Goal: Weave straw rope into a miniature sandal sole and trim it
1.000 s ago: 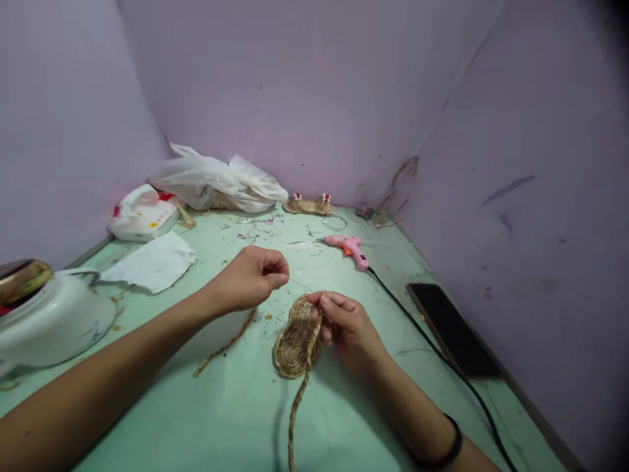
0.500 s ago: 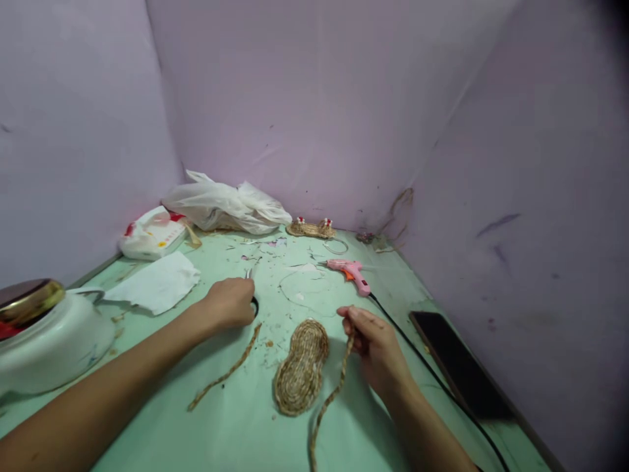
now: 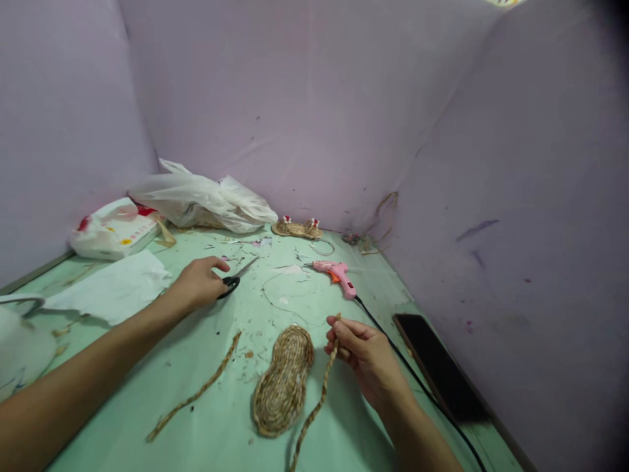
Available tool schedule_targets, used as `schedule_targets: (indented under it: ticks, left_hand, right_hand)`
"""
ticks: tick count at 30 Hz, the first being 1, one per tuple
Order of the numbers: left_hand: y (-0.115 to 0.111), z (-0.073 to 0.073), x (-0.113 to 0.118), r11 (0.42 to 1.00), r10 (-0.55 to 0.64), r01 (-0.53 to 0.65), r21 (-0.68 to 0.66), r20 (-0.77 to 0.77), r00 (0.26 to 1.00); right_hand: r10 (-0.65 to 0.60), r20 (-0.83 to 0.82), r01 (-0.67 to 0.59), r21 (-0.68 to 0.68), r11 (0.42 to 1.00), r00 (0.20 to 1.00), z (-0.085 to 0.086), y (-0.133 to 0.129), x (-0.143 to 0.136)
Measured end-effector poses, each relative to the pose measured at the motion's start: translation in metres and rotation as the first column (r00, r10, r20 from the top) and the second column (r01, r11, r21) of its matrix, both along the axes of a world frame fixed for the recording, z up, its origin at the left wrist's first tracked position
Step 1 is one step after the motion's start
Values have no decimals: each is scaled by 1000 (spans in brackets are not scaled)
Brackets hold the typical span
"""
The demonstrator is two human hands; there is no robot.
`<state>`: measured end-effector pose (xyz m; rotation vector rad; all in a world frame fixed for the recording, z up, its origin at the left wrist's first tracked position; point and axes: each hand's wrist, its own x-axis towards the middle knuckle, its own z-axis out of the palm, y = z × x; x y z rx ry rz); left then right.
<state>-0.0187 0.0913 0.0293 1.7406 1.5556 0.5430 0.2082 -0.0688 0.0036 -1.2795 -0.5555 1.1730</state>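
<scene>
Nearest: braided straw cord (image 3: 318,408) runs out of the bottom of view, upper end pinched between thumb and fingers of the right hand (image 3: 366,357). Just left of it, coiled straw sole (image 3: 284,383), hourglass-shaped, lying flat on the green tabletop (image 3: 221,436). Farther left, a short loose length of cord (image 3: 196,393). Right of the right hand, black-screened phone (image 3: 439,367). Beyond, left hand (image 3: 196,283), thumb and forefinger somewhat parted, at the black handles of scissors (image 3: 240,272); cannot tell whether it grips them. Pink glue gun (image 3: 334,270) right of the scissors. Against the back wall, white plastic bag (image 3: 206,200), then another straw sole with red-and-white trim (image 3: 297,229).
</scene>
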Motion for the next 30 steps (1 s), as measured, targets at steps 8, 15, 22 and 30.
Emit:
schedule_targets:
  ticks: [8,15,22,30]
  left_hand:
    - [-37,30,7,892,144,209,-400,692,707]
    - [-110,1,48,473,-40,681,-560,758,651]
    - [-123,-18,62,432,-6,786,-442,871,492]
    - [-123,-18,60,413,13,833,-368,917,398]
  right_hand:
    - [-102,-153,110,43,993,983,4,2,10]
    - [-202,-101,211,83,974,974,9,-2,16]
    - [-91,-83,98,76,992,992,0,-2,4]
    - [138,-238,-94,191,977,961,-3,-3,-10]
